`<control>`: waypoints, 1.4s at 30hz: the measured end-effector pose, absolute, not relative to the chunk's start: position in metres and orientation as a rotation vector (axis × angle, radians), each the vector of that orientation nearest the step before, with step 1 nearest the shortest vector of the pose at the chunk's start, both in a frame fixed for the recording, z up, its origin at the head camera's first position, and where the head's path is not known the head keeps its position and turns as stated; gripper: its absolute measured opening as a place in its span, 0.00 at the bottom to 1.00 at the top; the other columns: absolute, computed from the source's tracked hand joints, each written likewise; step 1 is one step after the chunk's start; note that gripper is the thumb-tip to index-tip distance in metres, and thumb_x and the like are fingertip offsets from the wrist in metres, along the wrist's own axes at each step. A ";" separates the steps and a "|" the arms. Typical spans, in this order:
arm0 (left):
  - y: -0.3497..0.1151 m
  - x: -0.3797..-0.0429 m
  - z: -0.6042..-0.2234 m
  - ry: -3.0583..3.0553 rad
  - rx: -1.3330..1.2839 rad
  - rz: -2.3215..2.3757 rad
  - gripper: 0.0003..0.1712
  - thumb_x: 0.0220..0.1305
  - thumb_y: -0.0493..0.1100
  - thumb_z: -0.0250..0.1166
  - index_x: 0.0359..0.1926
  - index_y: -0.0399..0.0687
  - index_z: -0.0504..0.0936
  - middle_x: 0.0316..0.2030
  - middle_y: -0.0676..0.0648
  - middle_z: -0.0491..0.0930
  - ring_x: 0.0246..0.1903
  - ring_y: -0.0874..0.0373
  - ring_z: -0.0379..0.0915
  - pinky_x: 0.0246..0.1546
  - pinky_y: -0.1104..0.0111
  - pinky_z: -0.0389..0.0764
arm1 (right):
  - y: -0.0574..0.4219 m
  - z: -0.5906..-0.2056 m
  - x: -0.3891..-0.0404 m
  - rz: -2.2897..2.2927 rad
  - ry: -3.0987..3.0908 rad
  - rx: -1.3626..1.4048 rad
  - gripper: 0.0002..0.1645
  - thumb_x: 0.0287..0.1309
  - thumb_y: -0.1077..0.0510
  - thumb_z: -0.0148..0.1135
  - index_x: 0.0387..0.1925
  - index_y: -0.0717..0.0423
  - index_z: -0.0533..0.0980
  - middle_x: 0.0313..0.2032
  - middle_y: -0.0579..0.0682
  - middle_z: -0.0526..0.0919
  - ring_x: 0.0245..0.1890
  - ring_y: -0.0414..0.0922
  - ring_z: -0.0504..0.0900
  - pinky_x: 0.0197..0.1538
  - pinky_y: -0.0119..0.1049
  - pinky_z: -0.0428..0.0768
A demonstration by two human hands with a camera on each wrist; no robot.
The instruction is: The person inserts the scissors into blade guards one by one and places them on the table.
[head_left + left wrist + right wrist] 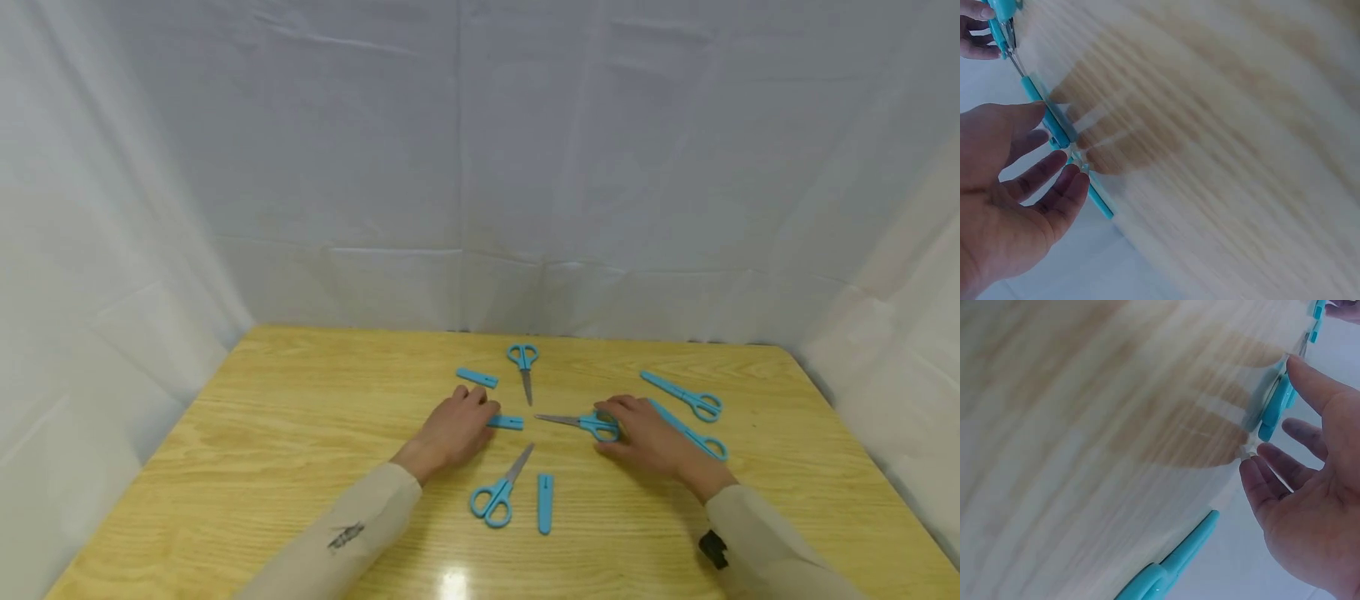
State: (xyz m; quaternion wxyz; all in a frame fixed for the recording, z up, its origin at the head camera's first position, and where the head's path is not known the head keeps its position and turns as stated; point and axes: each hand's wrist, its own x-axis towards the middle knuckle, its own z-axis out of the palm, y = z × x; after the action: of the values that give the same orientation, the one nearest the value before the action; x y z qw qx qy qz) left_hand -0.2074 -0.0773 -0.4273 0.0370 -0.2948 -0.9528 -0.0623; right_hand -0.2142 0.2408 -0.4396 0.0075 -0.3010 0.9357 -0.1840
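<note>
Over the middle of the table, my left hand (459, 425) reaches round a blue blade cover (512, 422) that lies flat. In the left wrist view its thumb is at the cover (1054, 125), with the fingers spread loosely beyond it. Across from it, my right hand (645, 437) is at the blue handles of a pair of scissors (598, 427), whose bare blades point left towards the cover. Thumb and fingers stand apart on either side of these handles (1276, 406) in the right wrist view. Whether either hand presses on its thing I cannot tell.
Bare-bladed scissors (522, 358) and a cover (477, 378) lie behind the hands. Another pair of scissors (495, 502) and a cover (545, 504) lie in front. On the right are two covered pairs of scissors, one farther back (678, 392), one beside the right hand (697, 435).
</note>
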 end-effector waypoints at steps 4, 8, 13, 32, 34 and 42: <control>-0.075 -0.211 -0.427 -2.945 -0.883 -0.182 0.12 0.66 0.42 0.62 0.49 0.45 0.78 0.45 0.45 0.71 0.41 0.49 0.67 0.37 0.61 0.76 | 0.239 -0.438 -0.217 -0.542 2.904 -0.959 0.33 0.62 0.49 0.62 0.62 0.64 0.68 0.57 0.62 0.70 0.56 0.61 0.68 0.54 0.56 0.70; -0.074 -0.214 -0.427 -2.953 -0.897 -0.145 0.11 0.66 0.42 0.62 0.48 0.45 0.77 0.46 0.45 0.71 0.42 0.49 0.68 0.38 0.62 0.77 | 0.239 -0.434 -0.217 -0.526 2.874 -0.969 0.31 0.63 0.52 0.62 0.62 0.65 0.68 0.57 0.63 0.69 0.55 0.61 0.68 0.53 0.57 0.70; -0.070 -0.215 -0.426 -2.953 -0.903 -0.105 0.09 0.68 0.40 0.59 0.47 0.44 0.77 0.43 0.45 0.71 0.39 0.51 0.69 0.36 0.64 0.77 | 0.236 -0.428 -0.219 -0.519 2.844 -0.986 0.27 0.63 0.55 0.61 0.60 0.65 0.70 0.56 0.63 0.69 0.53 0.61 0.69 0.52 0.56 0.70; -0.061 -0.225 -0.413 -3.042 -0.997 0.077 0.07 0.67 0.37 0.60 0.45 0.43 0.78 0.41 0.45 0.76 0.42 0.52 0.75 0.39 0.65 0.79 | 0.227 -0.416 -0.229 -0.446 2.780 -0.893 0.25 0.63 0.54 0.62 0.57 0.62 0.71 0.55 0.61 0.68 0.53 0.60 0.69 0.51 0.55 0.72; -0.061 -0.225 -0.412 -3.029 -1.000 0.062 0.04 0.66 0.36 0.60 0.41 0.43 0.80 0.38 0.46 0.78 0.39 0.54 0.76 0.37 0.65 0.80 | 0.227 -0.416 -0.231 -0.449 2.778 -0.893 0.25 0.62 0.54 0.62 0.56 0.62 0.71 0.54 0.61 0.68 0.53 0.60 0.70 0.51 0.55 0.72; -0.064 -0.225 -0.416 -2.884 -1.048 0.058 0.08 0.65 0.36 0.61 0.28 0.45 0.81 0.27 0.48 0.79 0.29 0.55 0.77 0.29 0.65 0.79 | 0.225 -0.416 -0.232 -0.492 2.743 -0.838 0.24 0.64 0.53 0.60 0.56 0.62 0.70 0.55 0.60 0.68 0.51 0.58 0.73 0.50 0.54 0.73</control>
State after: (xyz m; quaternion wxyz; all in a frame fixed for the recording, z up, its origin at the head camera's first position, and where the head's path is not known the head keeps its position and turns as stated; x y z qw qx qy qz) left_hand -0.2253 -0.0640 -0.4162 0.0361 -0.3412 -0.9391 0.0189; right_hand -0.2318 0.2254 -0.4162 0.1154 -0.2860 0.9363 -0.1680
